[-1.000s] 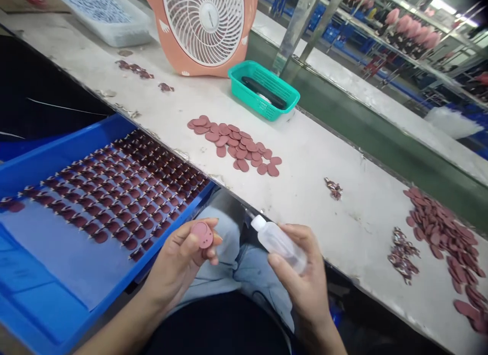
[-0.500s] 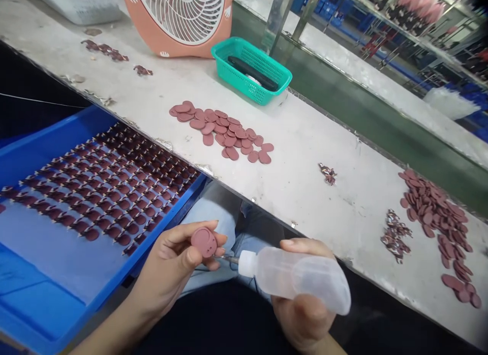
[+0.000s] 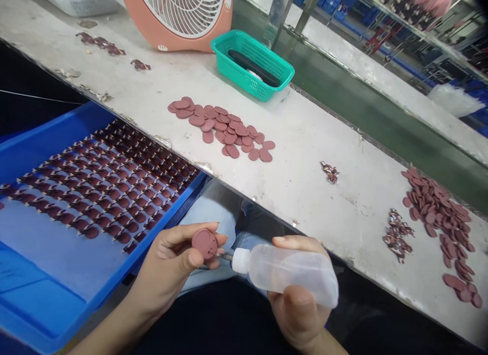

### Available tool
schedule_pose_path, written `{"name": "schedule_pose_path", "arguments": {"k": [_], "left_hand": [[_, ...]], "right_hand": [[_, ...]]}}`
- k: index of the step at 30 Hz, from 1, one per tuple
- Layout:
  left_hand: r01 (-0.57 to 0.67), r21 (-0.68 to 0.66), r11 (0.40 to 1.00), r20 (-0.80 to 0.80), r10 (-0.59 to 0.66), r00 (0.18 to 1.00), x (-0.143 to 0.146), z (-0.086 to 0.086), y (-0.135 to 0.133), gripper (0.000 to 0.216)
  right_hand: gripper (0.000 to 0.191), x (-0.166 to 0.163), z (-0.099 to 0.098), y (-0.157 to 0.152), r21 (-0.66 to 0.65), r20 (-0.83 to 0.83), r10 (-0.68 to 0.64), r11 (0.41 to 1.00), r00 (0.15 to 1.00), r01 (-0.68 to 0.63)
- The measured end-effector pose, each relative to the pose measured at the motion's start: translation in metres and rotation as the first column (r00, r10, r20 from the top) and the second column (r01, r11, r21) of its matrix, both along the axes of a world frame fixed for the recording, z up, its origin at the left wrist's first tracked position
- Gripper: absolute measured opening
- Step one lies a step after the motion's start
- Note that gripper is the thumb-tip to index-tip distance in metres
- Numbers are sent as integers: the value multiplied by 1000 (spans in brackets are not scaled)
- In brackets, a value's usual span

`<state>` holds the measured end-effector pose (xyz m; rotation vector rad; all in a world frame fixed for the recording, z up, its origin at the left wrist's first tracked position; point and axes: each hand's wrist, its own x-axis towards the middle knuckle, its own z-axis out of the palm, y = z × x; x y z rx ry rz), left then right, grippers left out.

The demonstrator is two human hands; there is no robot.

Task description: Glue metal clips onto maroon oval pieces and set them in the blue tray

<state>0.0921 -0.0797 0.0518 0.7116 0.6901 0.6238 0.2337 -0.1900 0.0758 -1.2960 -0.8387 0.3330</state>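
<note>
Left hand (image 3: 168, 263) clamps a round mauve rubbery disc (image 3: 204, 244) by the near rim of the bright blue plastic tray (image 3: 125, 268), right hand (image 3: 299, 314) clamps a translucent plastic squeeze bottle (image 3: 285, 273) nozzle-first near it, many neat disc rows (image 3: 110, 187) fill the tray, loose mauve discs (image 3: 224, 128) lie beyond it.
</note>
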Motion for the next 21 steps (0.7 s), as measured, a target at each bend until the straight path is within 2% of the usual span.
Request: {"name": "schedule_pose_path", "arguments": {"k": [9, 21], "left_hand": [[28, 48, 998, 10, -29, 1000, -3, -1, 1, 27], [14, 21, 1000, 42, -14, 999, -3, -4, 0, 26]], "right_hand": [[30, 0, 4, 0, -17, 14, 24, 1000, 1000, -23], [35, 2, 2, -4, -48, 22, 20, 999, 1000, -19]]}}
